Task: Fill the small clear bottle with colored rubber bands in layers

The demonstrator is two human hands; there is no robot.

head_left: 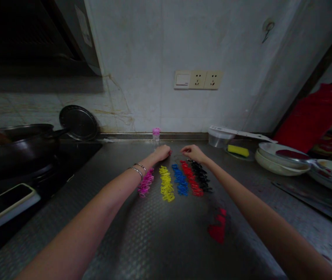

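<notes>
- The left hand (161, 152) rests on the steel counter (119, 241) with its fingers curled together. Whether they pinch anything cannot be told.
- The right hand (193, 152) lies just beside it, fingertips curled toward the left hand, and its grip is just as unclear.
- Wristward of the left fingers lie pink clips (145, 182) and yellow clips (166, 183).
- Wristward of the right fingers lie red clips (192, 179) and black clips (201, 177).
- Blue clips (180, 179) start below the gap between the hands.
- A pink-capped jar (156, 133) stands beyond the left fingertips.
- Likely risk: both forearms hang low over close-set rows, so a dragged wrist or the bracelets (139, 169) could smear neighbouring colours together.
- A forward nudge of the left fingers could tip the jar.
</notes>
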